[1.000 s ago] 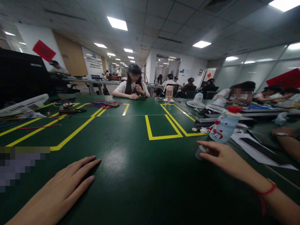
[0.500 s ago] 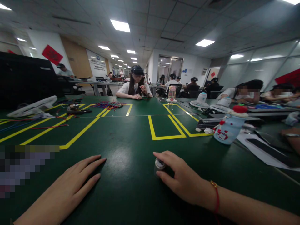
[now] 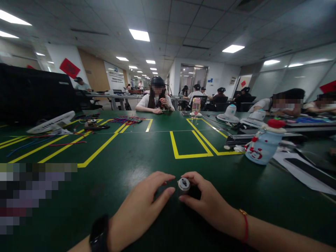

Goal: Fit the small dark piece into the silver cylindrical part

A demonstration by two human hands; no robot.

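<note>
Since 1.0 s ago: right hand (image 3: 207, 204) has carried the small round part (image 3: 184, 184) in from the right side of the table, near the snowman bottle (image 3: 263, 146), to the near centre. Left hand (image 3: 141, 210), flat on the mat back then, has slid right to meet it.

Now: right hand curled around the small round part, thumb and forefinger pinching its sides; part sits upright on the green table (image 3: 147, 150), silver-rimmed top facing up with a dark spot in the middle. Left hand loosely open, holding nothing, fingertips just beside the part; cannot tell if they touch it. Black watch (image 3: 98, 232) on left wrist, red cord (image 3: 245, 225) on right.

Judgement: both hands now converge on one piece, so two-handed work on it looks set up

Loose coloured wires (image 3: 126, 120) well apart, far left
</note>
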